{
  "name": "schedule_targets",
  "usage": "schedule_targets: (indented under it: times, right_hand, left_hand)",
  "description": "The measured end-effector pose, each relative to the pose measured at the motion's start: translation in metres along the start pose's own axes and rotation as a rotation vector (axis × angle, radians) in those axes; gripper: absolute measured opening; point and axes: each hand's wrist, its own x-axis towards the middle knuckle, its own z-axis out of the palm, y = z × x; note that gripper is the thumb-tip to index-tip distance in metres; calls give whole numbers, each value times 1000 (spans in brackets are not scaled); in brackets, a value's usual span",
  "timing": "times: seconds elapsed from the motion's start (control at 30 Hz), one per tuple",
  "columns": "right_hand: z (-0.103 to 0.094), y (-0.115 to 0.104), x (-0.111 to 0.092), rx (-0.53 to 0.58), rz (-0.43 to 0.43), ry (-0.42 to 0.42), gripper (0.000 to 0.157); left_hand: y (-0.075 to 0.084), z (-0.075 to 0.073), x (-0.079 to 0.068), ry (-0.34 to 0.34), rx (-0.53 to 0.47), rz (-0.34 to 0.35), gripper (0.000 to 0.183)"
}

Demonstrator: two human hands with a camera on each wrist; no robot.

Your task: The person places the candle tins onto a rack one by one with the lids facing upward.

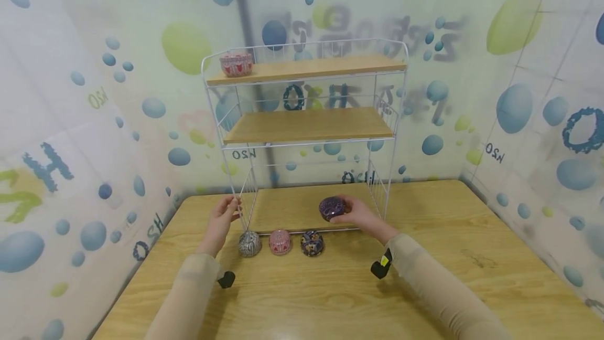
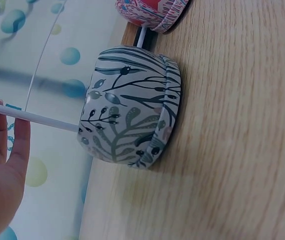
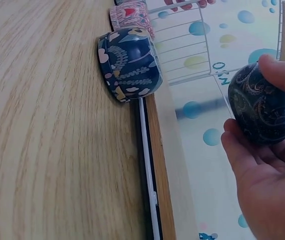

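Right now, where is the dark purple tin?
In the head view, right of centre: the right hand holds the dark purple tin, above and to the right of the navy patterned tin.

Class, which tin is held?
The purple tin, in the right hand; the grey tin, blue tin and one pink tin sit on the table, another pink tin on the top shelf.

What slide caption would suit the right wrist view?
Right hand holds a round, dark paisley tin; a round navy floral tin stands on the wooden table.
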Motion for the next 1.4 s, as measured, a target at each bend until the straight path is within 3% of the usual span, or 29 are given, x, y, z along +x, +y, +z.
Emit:
schedule_targets:
  times: [0.4, 0.63, 0.93, 1.23, 1.4]
  right_hand:
    - [-1, -4, 1, 56, 0, -17, 75]
    - [-1, -4, 3, 45, -1, -16, 73]
    - [-5, -13, 3, 9, -8, -18, 74]
    - [-9, -21, 6, 13, -24, -21, 73]
    - [-10, -25, 5, 23, -39, -34, 72]
  left_hand:
    - [-1, 0, 1, 7, -17, -8, 29]
    - [26, 5, -9, 3, -34, -17, 22]
    - [3, 1, 2, 26, -45, -24, 22]
    - [-1, 1, 3, 35, -46, 40, 26]
    - [-2, 1, 2, 35, -52, 1, 26]
